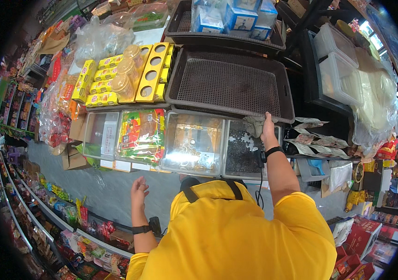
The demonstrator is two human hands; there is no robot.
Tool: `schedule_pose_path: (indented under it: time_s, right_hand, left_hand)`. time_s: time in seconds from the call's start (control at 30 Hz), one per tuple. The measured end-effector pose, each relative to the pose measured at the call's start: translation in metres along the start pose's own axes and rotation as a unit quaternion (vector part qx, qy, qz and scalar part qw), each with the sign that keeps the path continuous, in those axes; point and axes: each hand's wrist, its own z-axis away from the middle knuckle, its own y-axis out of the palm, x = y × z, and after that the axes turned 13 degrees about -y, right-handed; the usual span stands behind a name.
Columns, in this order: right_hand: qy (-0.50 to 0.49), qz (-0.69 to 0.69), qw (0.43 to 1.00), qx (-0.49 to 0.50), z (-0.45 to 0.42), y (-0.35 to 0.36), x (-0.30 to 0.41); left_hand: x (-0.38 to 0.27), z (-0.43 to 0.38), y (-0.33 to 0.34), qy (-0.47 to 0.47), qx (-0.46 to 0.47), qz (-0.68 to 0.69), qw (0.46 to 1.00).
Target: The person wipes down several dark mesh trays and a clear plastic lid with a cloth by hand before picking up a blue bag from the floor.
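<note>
My right hand [269, 130] grips a crumpled grey cloth [254, 126] against the near right rim of a dark brown perforated plastic tray [230, 82]. Below that hand lies a clear-lidded bin of small dark pieces [239, 150]. My left hand [139, 190] hangs over the grey floor, fingers apart and slightly curled, holding nothing. Left of the dark-piece bin is another clear-lidded bin [193, 143], then one with red and green packets [141, 134]. Yellow cartons [102, 85] and several lidded plastic cups [122, 85] stand left of the tray.
Another brown tray [225, 39] holding blue-and-white boxes [241, 19] stands behind. Silvery packets [316, 138] and clear plastic containers [337, 59] are to the right. A black cable [261, 182] hangs from my right wrist. Store shelves [69, 227] with packaged goods line the lower left.
</note>
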Motion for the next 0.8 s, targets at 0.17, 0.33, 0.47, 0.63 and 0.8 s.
schedule_pose_path:
  time_s: [0.17, 0.33, 0.47, 0.63, 0.8]
  right_hand:
    - [0.059, 0.116, 0.992, 0.0, -0.006, -0.007, -0.01]
    - [-0.001, 0.493, 0.85, 0.188, 0.027, -0.025, -0.024]
    - [0.008, 0.463, 0.873, 0.152, 0.068, -0.039, -0.02]
    - [-0.054, 0.228, 0.962, 0.138, 0.093, -0.044, -0.013]
    - [0.024, -0.181, 0.968, 0.173, 0.149, -0.027, 0.069]
  left_hand:
    - [0.006, -0.002, -0.004, -0.004, 0.01, -0.027, 1.0]
    - [0.023, 0.012, -0.012, -0.032, -0.025, 0.009, 0.999]
    - [0.043, -0.003, -0.009, -0.067, -0.011, -0.006, 0.998]
    - [0.007, -0.002, 0.029, -0.027, 0.026, -0.075, 0.996]
    - [-0.036, -0.008, 0.076, 0.022, 0.072, -0.135, 0.988]
